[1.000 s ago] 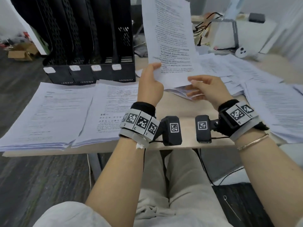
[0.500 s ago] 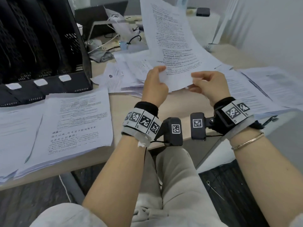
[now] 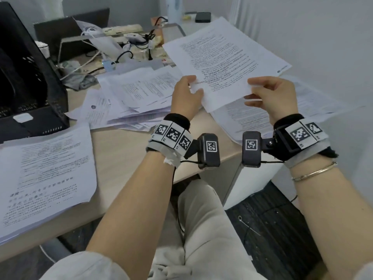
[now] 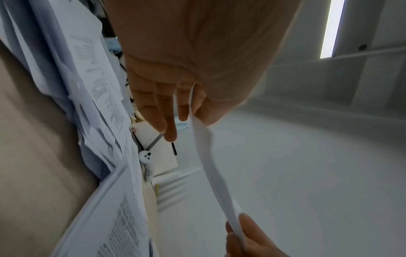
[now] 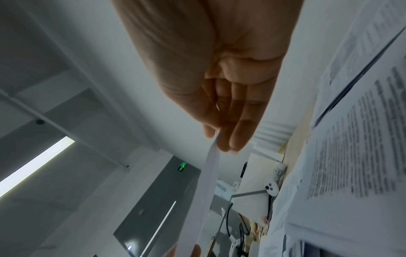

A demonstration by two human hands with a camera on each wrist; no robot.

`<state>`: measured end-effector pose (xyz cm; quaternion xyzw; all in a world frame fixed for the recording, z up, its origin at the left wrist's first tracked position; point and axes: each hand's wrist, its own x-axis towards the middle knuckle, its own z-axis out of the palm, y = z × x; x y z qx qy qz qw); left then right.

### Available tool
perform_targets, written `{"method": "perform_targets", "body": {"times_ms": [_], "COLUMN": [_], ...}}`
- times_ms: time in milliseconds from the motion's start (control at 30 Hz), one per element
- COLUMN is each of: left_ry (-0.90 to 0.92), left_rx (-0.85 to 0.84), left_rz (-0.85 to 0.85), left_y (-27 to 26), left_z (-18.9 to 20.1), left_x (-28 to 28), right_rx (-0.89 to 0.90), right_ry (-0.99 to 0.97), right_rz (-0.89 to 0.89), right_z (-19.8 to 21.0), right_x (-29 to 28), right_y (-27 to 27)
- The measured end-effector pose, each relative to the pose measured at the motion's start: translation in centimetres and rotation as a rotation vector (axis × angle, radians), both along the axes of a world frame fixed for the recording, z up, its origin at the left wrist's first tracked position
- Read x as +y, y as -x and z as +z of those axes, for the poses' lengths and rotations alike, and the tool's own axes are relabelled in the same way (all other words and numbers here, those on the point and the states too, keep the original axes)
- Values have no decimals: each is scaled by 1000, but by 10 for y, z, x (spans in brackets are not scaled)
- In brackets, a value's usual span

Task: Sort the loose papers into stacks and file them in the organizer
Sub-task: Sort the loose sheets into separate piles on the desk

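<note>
Both hands hold one printed sheet [image 3: 224,59] in the air above the desk, tilted away to the right. My left hand [image 3: 186,96] pinches its near left corner between thumb and fingers. My right hand [image 3: 270,96] pinches the near right edge. The left wrist view shows the sheet [image 4: 211,156] edge-on, running from my left hand [image 4: 184,107] down to the other hand's fingers [image 4: 246,231]. In the right wrist view my right hand [image 5: 222,135] pinches the sheet [image 5: 208,182]. The black organizer [image 3: 30,81] stands at the far left of the desk.
A neat stack of printed pages [image 3: 46,174] lies at the front left of the desk [image 3: 129,154]. Loose sheets [image 3: 133,93] are scattered across the middle, more [image 3: 302,106] under my right hand. Cables, a laptop and clutter sit at the back. A white wall is close on the right.
The head view has swung right, so the organizer and sorted stacks slid left. The sheet has tipped from nearly upright to leaning away to the right, and my hands have spread apart along its near edge.
</note>
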<state>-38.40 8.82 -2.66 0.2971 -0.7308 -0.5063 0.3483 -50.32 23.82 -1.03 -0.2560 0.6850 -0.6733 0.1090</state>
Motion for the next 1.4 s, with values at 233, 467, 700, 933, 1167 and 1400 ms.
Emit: {"method": "perform_targets", "body": {"times_ms": [233,467,700,933,1167,1400], "left_ry": [93,43,14,-4,44,-1], "left_rx": [-30,-186,-344,-466,-467,-335], "left_rz": [-141,-235,-335,-313,-278,-55], "left_y": [38,54,58,47,15,-35], "left_z": [-9,-19,-24,-34,-26,-16], "left_x": [43,64,78,71,41,-12], "right_rx": [-42,-38,40,84,94,122], "right_ry": [1,-25,-75,-158,-134,-189], "right_rz": [-185,-290,-343,-360,-221,-51], "right_z": [-13,-20,-24,-26,-21,-22], "right_x": [35,60,69,67,33,-30], "right_y": [30,45,44,35,13,-23]}}
